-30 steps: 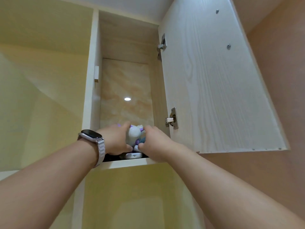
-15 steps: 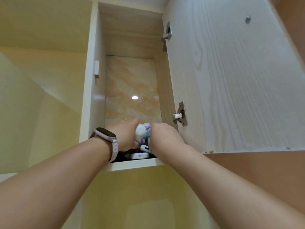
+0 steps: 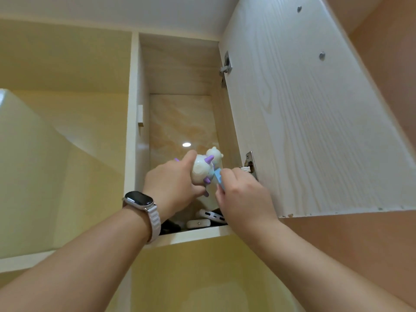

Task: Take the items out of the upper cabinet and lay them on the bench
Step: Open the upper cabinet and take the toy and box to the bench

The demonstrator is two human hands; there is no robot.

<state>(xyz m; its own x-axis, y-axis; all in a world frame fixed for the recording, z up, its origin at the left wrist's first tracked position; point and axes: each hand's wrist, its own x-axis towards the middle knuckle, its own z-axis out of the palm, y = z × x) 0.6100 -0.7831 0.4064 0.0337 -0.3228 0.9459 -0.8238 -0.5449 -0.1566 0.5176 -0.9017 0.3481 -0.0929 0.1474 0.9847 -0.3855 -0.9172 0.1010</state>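
I look up into the open upper cabinet (image 3: pixel 132 140). My left hand (image 3: pixel 171 183), with a watch on its wrist, grips a white toy figure (image 3: pixel 202 170) with purple limbs, lifted clear of the shelf. My right hand (image 3: pixel 243 194) is closed on a light blue piece (image 3: pixel 218 178) that touches the toy's lower right side. Below the hands, a white power bank (image 3: pixel 210 215), a small white box (image 3: pixel 198 223) and a dark item (image 3: pixel 170 226) lie on the shelf floor.
The cabinet door (image 3: pixel 315 113) stands swung open to the right, its lower hinge (image 3: pixel 249 164) close beside my right hand. The shelf's front edge (image 3: pixel 193 236) runs under both wrists. A yellow closed cabinet front (image 3: pixel 56 143) fills the left.
Both hands have risen from the shelf floor, lifting the toy figure up and outward. The power bank and box beneath are now uncovered.
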